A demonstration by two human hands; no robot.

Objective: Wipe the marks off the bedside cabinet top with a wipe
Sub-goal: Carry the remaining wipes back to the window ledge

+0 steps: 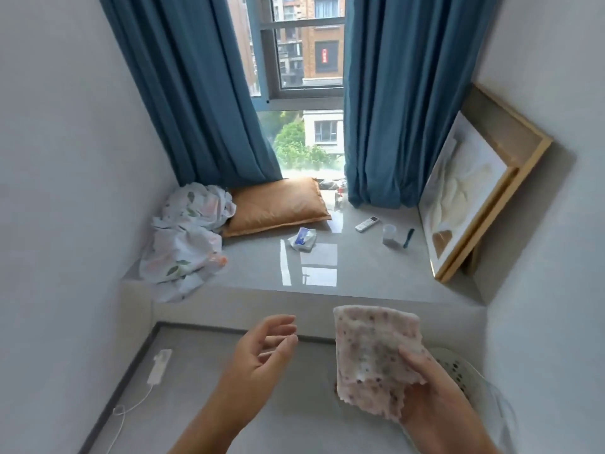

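Above the cabinet top [278,404], right hand [435,398] grips the cloth [376,358], held up, off the surface. Left hand [262,352] open, empty. Wiping not begun; next, lower cloth onto marks.

Left hand [262,352] empty, fingers loosely curled, right hand [429,388] pinching a cloth [373,352]

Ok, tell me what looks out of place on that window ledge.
A crumpled floral sheet spills over the ledge's left front edge. A tissue pack lies askew mid-ledge. Two framed pictures lean against the right wall rather than hanging.
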